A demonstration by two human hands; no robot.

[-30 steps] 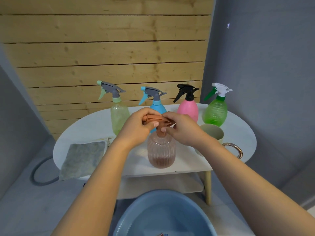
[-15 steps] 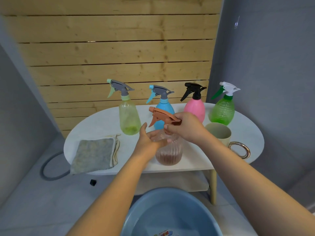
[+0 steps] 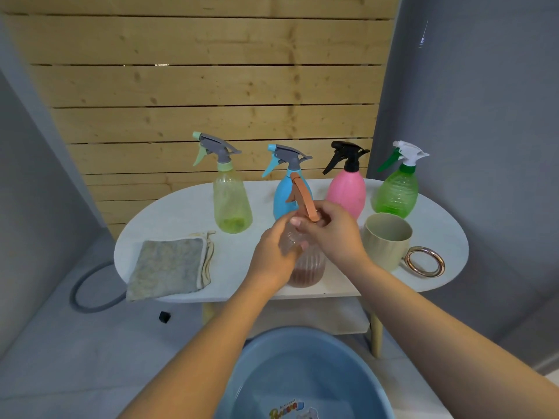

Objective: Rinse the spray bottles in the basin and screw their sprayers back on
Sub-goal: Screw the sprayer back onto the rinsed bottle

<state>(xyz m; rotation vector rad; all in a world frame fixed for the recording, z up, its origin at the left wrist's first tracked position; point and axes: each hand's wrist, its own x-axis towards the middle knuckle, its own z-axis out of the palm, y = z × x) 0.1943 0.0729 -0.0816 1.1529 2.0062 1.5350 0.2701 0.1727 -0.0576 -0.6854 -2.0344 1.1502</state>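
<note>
A ribbed brown bottle (image 3: pixel 307 269) stands near the front edge of the white oval table (image 3: pixel 242 261). My left hand (image 3: pixel 273 255) grips its shoulder and neck. My right hand (image 3: pixel 329 234) holds the orange-brown sprayer (image 3: pixel 304 198) on top of the neck, its nozzle pointing away from me. Behind stand a yellow-green bottle (image 3: pixel 231 204), a blue bottle (image 3: pixel 284 198), a pink bottle (image 3: pixel 346 190) and a green bottle (image 3: pixel 396 192), each with a sprayer on. The blue basin (image 3: pixel 263 367) sits on the floor below, holding water.
A folded grey cloth (image 3: pixel 168 267) lies at the table's left. A beige mug (image 3: pixel 387 240) with a gold ring handle stands at the right. A grey hose loop (image 3: pixel 87 294) and a small black cap (image 3: pixel 164 316) lie on the floor. Wooden slats back the table.
The sprayer has turned on the bottle, its nozzle swinging from pointing left to pointing away from me. My left hand has closed around the bottle's shoulder. The view shifted back slightly.
</note>
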